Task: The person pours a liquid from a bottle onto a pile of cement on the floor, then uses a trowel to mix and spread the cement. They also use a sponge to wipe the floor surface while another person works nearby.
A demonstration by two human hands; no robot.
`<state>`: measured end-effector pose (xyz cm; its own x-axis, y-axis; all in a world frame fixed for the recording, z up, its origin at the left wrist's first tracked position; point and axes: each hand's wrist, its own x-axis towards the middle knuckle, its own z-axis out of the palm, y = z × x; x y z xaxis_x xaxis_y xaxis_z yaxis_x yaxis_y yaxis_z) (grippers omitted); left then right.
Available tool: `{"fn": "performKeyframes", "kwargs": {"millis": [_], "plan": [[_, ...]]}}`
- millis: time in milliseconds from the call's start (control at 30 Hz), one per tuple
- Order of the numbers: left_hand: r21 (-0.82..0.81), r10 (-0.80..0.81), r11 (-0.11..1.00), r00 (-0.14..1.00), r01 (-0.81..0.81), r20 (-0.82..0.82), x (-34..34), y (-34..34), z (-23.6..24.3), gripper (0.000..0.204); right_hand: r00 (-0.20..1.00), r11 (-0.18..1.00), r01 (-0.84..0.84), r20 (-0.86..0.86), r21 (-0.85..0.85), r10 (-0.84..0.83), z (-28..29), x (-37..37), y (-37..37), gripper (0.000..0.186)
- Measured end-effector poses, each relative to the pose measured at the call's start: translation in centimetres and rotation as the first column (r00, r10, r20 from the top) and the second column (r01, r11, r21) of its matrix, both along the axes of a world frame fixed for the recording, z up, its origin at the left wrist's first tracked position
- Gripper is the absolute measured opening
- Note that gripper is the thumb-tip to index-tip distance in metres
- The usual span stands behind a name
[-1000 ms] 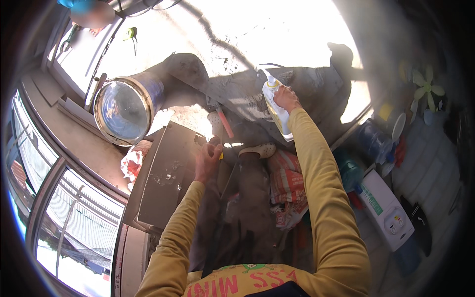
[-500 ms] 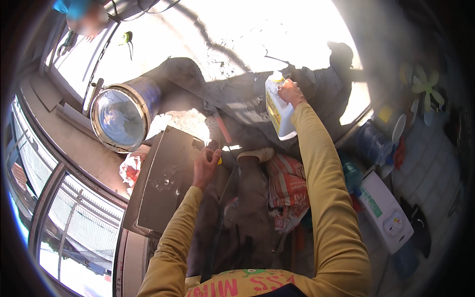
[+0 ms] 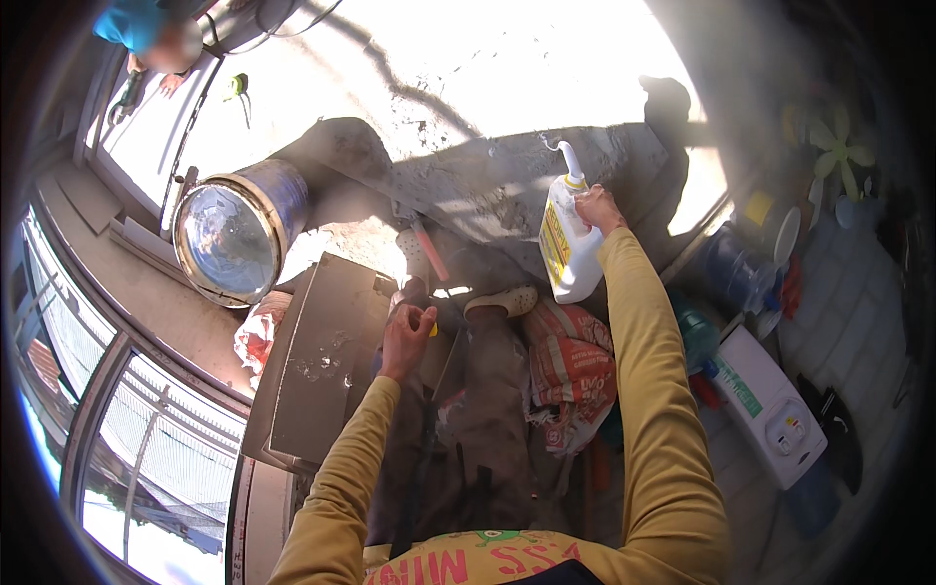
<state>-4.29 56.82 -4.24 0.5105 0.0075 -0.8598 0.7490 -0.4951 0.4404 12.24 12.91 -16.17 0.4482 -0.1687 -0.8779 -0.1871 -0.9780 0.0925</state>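
My right hand is closed round the handle of a white plastic jug with a yellow label, held in front of me to the right. From the jug's yellow neck a white curved shape reaches up and away; whether it is a spout or pouring liquid, I cannot tell. My left hand is closed, its fingertips pinching a small yellow cap beside a brown box. Beyond the jug lies a grey, dusty sheet.
A blue bucket lies on its side at left. Red-and-white sacks lie by my feet. A white appliance and a clear bottle are at right. Far left, another person's hand rests near a board.
The jug in my right hand has moved slightly right and nearer to me. A white curved shape now shows above its neck. My left hand has shifted slightly toward me.
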Motion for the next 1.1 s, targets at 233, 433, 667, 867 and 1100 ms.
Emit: {"fn": "performKeyframes", "kwargs": {"millis": [233, 433, 667, 867, 1100], "plan": [[-0.021, -0.006, 1.0, 1.0, 0.006, 0.012, -1.8, -1.3, 0.9, 0.048, 0.872, 0.876, 0.483, 0.094, 0.002, -0.481, 2.9, -4.1, -1.1, 0.036], [-0.026, -0.027, 0.999, 1.0, 0.027, -0.006, -3.3, -2.3, 1.3, 0.048, 0.865, 0.871, 0.491, 0.124, -0.005, -0.487, 3.7, -6.7, -1.0, 0.035], [-0.05, -0.06, 0.997, 0.997, 0.057, -0.05, -6.1, -3.4, 2.7, 0.049, 0.867, 0.87, 0.492, 0.071, 0.031, -0.493, 3.7, -7.7, -0.1, 0.031], [-0.149, 0.039, 0.987, 0.986, -0.064, -0.163, -9.3, -4.0, 3.6, 0.054, 0.882, 0.884, 0.467, 0.074, 0.011, -0.466, 3.2, -7.0, 1.4, 0.035], [-0.225, 0.061, 0.963, 0.936, -0.146, -0.348, -12.7, -3.6, 3.8, 0.058, 0.905, 0.909, 0.416, 0.1, 0.008, -0.414, 3.2, -5.5, 3.5, 0.04]]}}
